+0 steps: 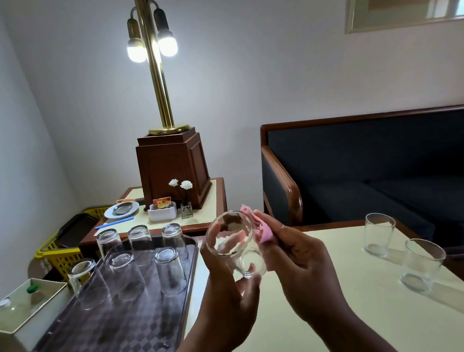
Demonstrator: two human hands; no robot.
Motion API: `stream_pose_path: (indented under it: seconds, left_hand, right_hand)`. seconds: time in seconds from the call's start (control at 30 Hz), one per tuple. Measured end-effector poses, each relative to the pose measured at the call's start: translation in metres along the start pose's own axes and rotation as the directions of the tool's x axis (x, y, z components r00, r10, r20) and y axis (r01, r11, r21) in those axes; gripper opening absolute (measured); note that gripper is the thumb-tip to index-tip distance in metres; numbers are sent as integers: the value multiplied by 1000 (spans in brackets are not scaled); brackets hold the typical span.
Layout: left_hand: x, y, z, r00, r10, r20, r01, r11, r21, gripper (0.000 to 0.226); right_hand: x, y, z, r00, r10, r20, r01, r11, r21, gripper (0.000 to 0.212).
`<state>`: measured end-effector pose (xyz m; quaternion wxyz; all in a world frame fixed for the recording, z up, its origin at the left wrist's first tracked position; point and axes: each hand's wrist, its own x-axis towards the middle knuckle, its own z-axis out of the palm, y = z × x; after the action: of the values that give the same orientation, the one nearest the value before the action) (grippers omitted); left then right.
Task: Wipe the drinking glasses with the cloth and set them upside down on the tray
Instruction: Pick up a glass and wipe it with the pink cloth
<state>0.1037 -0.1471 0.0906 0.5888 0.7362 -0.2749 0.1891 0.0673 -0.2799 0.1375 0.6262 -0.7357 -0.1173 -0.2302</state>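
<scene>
My left hand [226, 294] grips a clear drinking glass [233, 243] above the table, tilted with its mouth toward me. My right hand [297, 266] presses a pink cloth [259, 229] against the glass's outer right side. A dark checkered tray [99, 341] lies at the left and carries several glasses upside down, such as one [170, 269] near its right rim. Two glasses stand upright on the cream table [337, 293] at the right: one farther back [378, 235], one nearer [420, 265].
A side table behind the tray bears a brass lamp [156, 69] on a wooden base, a plate, a sachet holder and a small flower vase. A dark sofa [381, 165] stands at the right. Yellow baskets [58, 254] and a white bin [18, 307] sit at the left.
</scene>
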Motion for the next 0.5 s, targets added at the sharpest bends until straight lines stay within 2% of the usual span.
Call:
stream_pose_path:
  seconds: [0.1, 0.27, 0.33, 0.4, 0.5]
  left_hand:
    - [2, 3, -1, 997, -30, -70, 29, 999, -26, 94]
    - [2, -4, 2, 990, 18, -143, -8, 997, 71, 93]
    - [1, -3, 5, 990, -10, -139, 16, 999, 44, 93]
    - [-1, 0, 8, 993, -41, -108, 41, 999, 0, 90]
    - [0, 3, 6, 997, -47, -67, 47, 999, 3, 90]
  right_hand:
    - [2, 4, -1, 998, 69, 8, -69, 997, -45, 41]
    - [-3, -7, 3, 999, -16, 43, 16, 1000, 11, 40]
    - [-2, -5, 3, 999, -2, 42, 0, 1000, 31, 38]
    - [-1, -1, 3, 997, 73, 21, -74, 996, 55, 34]
    - [-1, -1, 2, 994, 111, -24, -111, 994, -5, 34]
